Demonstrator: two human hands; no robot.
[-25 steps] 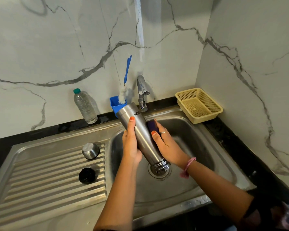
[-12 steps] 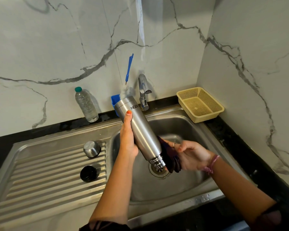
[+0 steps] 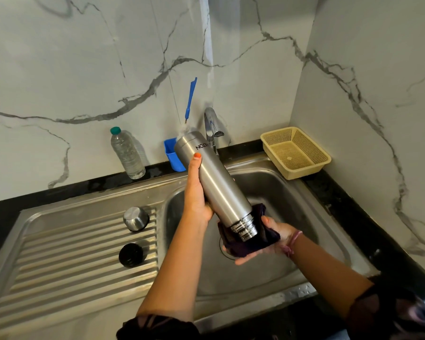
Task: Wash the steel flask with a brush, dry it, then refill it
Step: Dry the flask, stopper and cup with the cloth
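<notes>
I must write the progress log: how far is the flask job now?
Washing looks done: the brush stands in its blue holder. Drying is in hand: left hand grips the flask, right hand holds a dark cloth at its mouth. Refilling remains.

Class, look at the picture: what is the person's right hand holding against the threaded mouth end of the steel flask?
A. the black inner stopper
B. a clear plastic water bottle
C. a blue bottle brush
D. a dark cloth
D: the right hand cups a dark cloth around the mouth end of the steel flask, which the left hand grips mouth-down over the sink.
</notes>
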